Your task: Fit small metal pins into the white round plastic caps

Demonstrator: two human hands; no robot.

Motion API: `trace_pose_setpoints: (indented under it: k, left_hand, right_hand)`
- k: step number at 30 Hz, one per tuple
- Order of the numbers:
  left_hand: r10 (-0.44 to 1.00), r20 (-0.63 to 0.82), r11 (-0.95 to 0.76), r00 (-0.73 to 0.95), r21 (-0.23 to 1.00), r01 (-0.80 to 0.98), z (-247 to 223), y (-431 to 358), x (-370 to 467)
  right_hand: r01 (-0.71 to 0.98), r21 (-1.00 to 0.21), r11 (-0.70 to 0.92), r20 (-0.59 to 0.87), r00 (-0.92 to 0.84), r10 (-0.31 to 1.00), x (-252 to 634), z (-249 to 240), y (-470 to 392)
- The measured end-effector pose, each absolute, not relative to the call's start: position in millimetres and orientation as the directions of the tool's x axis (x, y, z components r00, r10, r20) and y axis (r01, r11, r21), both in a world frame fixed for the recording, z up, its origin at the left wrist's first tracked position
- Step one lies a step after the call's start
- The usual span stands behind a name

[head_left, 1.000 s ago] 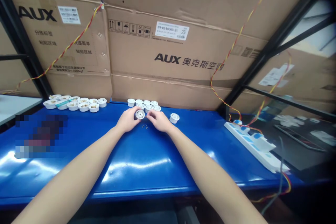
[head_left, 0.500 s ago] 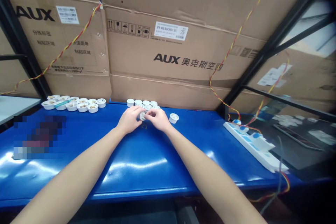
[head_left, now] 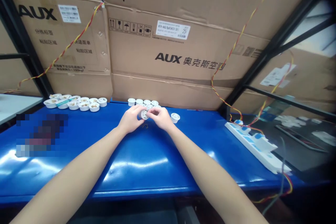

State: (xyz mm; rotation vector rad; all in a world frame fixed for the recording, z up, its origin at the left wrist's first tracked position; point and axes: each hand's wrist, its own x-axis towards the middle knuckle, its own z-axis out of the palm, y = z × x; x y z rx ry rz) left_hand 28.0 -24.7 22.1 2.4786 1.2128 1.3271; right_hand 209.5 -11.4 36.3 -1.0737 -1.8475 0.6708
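1. The right hand (head_left: pixel 162 119), apart from the round white plastic cup (head_left: pixel 144 114) a second ago, now reaches its open face; work there seems under way.
2. The left hand's (head_left: pixel 130 119) grip is closed around that cup, over the glossy blue counter (head_left: pixel 157 154); whether the right grip is closed, I cannot tell.
3. Shallow white cups at left (head_left: pixel 84 106) contain brownish bits.
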Motion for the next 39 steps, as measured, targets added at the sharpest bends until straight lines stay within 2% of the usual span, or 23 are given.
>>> trace_pose_setpoints:
  k: [4,7,10,14,17,19,21,24,26,30,33,35,39]
  left_hand:
    - [0.685,0.660,-0.669,0.309,0.402,0.625,22.4,-26.0,30.0]
    - [0.680,0.667,-0.671,0.306,0.398,0.625,22.6,-26.5,30.4]
    - [0.668,0.681,-0.683,0.302,0.399,0.612,22.1,-26.0,28.9]
    - [0.637,0.698,-0.726,0.328,0.400,0.559,21.2,-24.8,26.4]
    - [0.617,0.710,-0.754,0.340,0.409,0.514,21.0,-24.2,26.8]
    - [0.614,0.717,-0.755,0.329,0.413,0.509,20.7,-23.9,28.0]
    - [0.620,0.720,-0.745,0.311,0.416,0.522,19.9,-23.7,29.3]
    - [0.632,0.717,-0.732,0.294,0.428,0.530,18.7,-23.7,30.9]
    - [0.640,0.704,-0.730,0.308,0.433,0.528,18.8,-23.9,31.6]
    - [0.668,0.672,-0.697,0.320,0.415,0.585,20.1,-24.3,31.3]
    - [0.701,0.643,-0.653,0.308,0.407,0.638,19.2,-23.2,28.2]
    - [0.727,0.620,-0.621,0.295,0.411,0.667,17.8,-21.6,25.3]
    - [0.770,0.588,-0.558,0.248,0.433,0.708,15.3,-18.0,21.1]
  right_hand:
    - [0.497,-0.686,0.532,0.484,-0.234,0.843,207.9,39.5,-17.2]
    - [0.496,-0.677,0.543,0.506,-0.222,0.833,206.3,40.1,-18.2]
    - [0.399,-0.772,0.495,0.437,-0.233,0.869,205.8,39.2,-15.6]
    - [0.176,-0.937,0.301,0.238,-0.310,0.921,208.0,36.1,-8.7]
    - [0.072,-0.976,0.205,0.170,-0.336,0.927,210.5,34.5,-4.8]
    - [0.070,-0.970,0.231,0.200,-0.307,0.930,210.7,35.1,-5.6]
    - [0.185,-0.910,0.372,0.319,-0.262,0.911,208.8,37.1,-10.1]
    - [0.479,-0.663,0.575,0.495,-0.296,0.817,202.7,41.3,-19.8]
    - [0.621,-0.512,0.594,0.507,-0.340,0.792,200.8,44.1,-23.2]
    - [0.865,-0.264,0.426,0.418,-0.295,0.859,217.1,48.5,-14.8]
    - [0.955,-0.092,0.282,0.294,-0.245,0.924,245.1,49.9,-1.5]
    - [0.972,-0.056,0.228,0.203,-0.213,0.956,264.5,50.5,6.3]
    - [0.994,-0.068,0.080,0.079,-0.075,0.994,289.7,52.5,13.6]
